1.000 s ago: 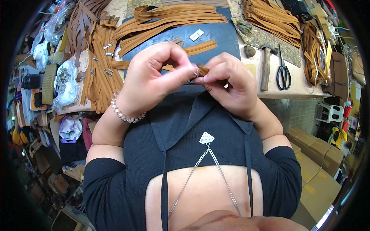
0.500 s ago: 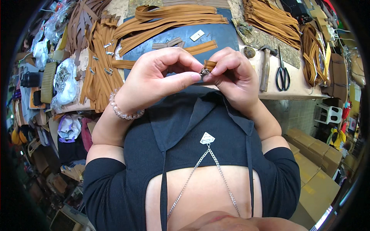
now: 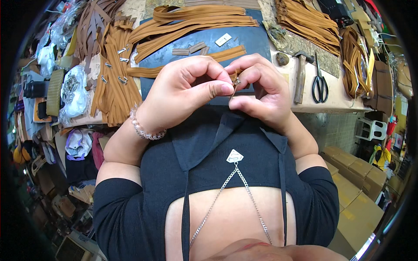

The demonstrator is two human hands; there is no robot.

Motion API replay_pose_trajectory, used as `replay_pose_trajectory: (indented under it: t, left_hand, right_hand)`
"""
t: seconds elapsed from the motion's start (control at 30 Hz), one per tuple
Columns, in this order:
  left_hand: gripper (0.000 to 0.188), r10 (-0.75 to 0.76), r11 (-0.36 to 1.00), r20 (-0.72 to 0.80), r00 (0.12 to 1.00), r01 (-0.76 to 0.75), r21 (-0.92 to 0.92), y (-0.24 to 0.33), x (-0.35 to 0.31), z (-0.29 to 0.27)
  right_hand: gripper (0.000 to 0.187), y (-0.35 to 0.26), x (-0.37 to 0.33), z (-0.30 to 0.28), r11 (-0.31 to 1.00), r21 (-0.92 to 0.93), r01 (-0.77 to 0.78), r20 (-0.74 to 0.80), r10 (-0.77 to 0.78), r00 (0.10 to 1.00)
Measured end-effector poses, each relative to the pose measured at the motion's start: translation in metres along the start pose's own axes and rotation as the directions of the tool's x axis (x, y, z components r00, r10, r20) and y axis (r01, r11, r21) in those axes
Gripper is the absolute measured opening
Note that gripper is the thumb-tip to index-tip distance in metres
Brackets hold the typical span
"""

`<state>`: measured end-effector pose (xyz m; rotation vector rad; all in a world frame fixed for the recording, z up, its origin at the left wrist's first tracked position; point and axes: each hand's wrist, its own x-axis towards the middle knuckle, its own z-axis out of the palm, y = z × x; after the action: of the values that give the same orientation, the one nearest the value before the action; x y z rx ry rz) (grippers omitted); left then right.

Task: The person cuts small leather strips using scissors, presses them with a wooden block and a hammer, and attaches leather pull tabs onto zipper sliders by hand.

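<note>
Above the near edge of the work table, both my hands meet with fingertips close together. My left hand [image 3: 185, 89] is closed, thumb and forefinger pinching a small metal zipper slider [image 3: 236, 81], partly hidden by the fingers. A thin metal piece, apparently its pull, points downward. My right hand [image 3: 265, 85] grips the short brown zipper tape end [image 3: 235, 74] at the slider from the other side, fingers curled and thumb below. Behind the hands, a brown zipper strip [image 3: 226, 54] lies across the dark blue mat [image 3: 174, 74].
Brown zipper strips [image 3: 196, 21] lie at the back of the mat, near short grey-brown pieces [image 3: 191, 48] and a white tag [image 3: 223, 40]. More strips with metal sliders [image 3: 115, 78] drape over the left edge. A hammer [image 3: 299, 78] and black-handled scissors [image 3: 320, 85] rest to the right.
My right thumb has dropped away from the forefinger, and the metal slider has turned, its thin piece now pointing down. My left hand has shifted slightly right.
</note>
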<state>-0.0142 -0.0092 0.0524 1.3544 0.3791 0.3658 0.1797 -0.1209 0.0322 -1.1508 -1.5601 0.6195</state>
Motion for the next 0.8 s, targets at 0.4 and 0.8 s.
replay_pose_trajectory:
  t: [0.4, 0.8]
  left_hand:
    - [0.006, 0.368, 0.781, 0.061, 0.928, -0.344, 0.522, -0.006, 0.006, -0.008]
    - [0.011, 0.218, 0.965, -0.184, 0.958, -0.183, 0.189, -0.012, 0.009, 0.004]
  right_hand:
    - [0.017, 0.000, 0.004, 0.005, 0.994, -0.009, -0.112, 0.001, 0.112, 0.994]
    - [0.013, 0.000, 0.006, 0.011, 0.958, -0.286, -0.015, -0.088, -0.011, 0.996]
